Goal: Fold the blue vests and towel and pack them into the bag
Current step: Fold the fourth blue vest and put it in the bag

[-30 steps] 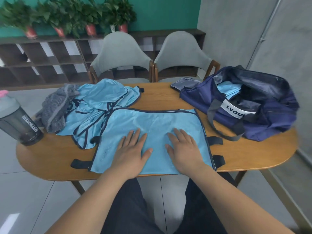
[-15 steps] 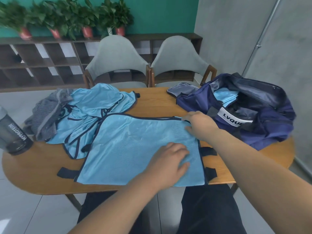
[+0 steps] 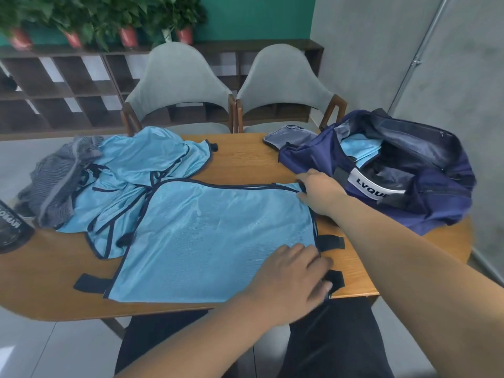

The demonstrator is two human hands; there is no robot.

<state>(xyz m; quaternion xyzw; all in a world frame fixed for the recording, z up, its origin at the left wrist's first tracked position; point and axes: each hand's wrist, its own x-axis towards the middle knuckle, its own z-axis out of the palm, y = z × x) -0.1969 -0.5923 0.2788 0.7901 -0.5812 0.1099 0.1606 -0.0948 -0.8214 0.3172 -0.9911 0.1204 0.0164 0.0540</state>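
Now my left fingers point(image 3: 313, 259) and right fingers point(image 3: 306, 179) pinch the spread blue vest's point(image 3: 212, 236) right corners; folding leftward comes next.

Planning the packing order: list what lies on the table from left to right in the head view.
dark bottle → grey towel → crumpled blue vests → flat blue vest → navy bag

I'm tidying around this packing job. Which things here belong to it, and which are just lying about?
Job: spread vest, heap of vests, grey towel, bag, folded vest inside it.
Lying about: bottle, chairs, potted plants, shelf.
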